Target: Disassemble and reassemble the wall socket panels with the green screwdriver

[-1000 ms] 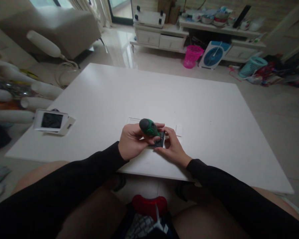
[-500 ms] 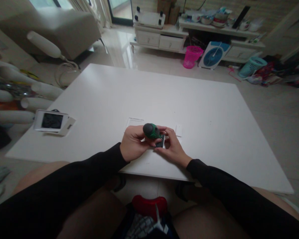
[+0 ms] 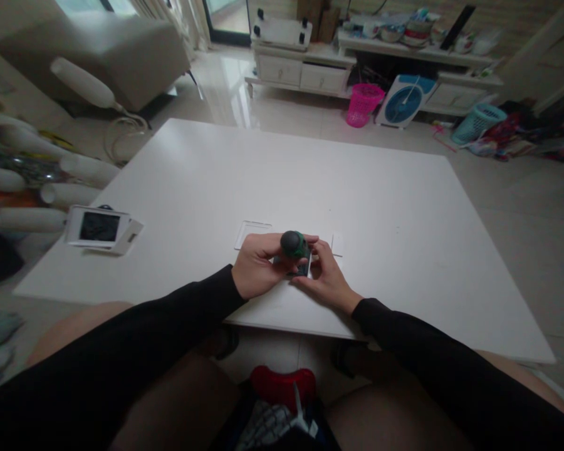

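Note:
My left hand (image 3: pixel 262 263) is closed around a screwdriver (image 3: pixel 292 244) with a green and black handle, which stands nearly upright so that I look down on its butt end. Its tip is hidden behind the handle and fingers. Below it, a small dark rectangular part with a pale edge (image 3: pixel 304 269) lies on the white table (image 3: pixel 380 207). My right hand (image 3: pixel 326 275) grips that part's right side between thumb and fingers. Just beyond my left hand lies a clear flat frame (image 3: pixel 244 227). A small white plate (image 3: pixel 337 245) rests right of my right fingers.
On the table's left edge sit a white device with a dark screen (image 3: pixel 99 227) and a white box (image 3: pixel 130 235). White tubular rolls (image 3: pixel 82 81) crowd the left side. Past the table stand a pink basket (image 3: pixel 364 105), a fan (image 3: pixel 403 102) and a low cabinet (image 3: pixel 282 70).
The screwdriver's handle has swung right and become more upright, and my left hand has shifted slightly right with it. My right hand stays in place on the dark part.

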